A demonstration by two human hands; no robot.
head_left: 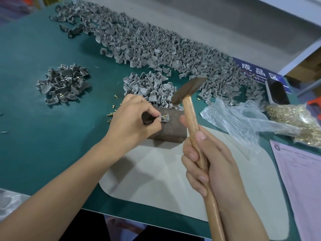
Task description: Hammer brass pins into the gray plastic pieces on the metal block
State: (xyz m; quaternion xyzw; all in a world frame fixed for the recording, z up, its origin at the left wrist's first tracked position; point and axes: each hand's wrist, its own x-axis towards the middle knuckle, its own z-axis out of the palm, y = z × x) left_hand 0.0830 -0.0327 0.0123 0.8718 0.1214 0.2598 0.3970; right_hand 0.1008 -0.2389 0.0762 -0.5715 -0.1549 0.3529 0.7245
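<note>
1. Two hands are seen from the head view over a green table (43,119): a gray plastic piece (164,118) with a brass pin is pinched by the left hand (133,122) on top of the metal block (166,127).
2. A hammer (189,94) is gripped by the right hand (206,160), fingers curled round its wooden handle, head raised above the block.
3. Loose gray pieces (156,49) are heaped behind the block; a smaller pile (63,84) lies to the left.
4. Brass pins (298,117) are held in a plastic bag at right.

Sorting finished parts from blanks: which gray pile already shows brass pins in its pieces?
The small separate pile at far left on the green mat; brass glints among its pieces, unlike the larger piles.
</note>
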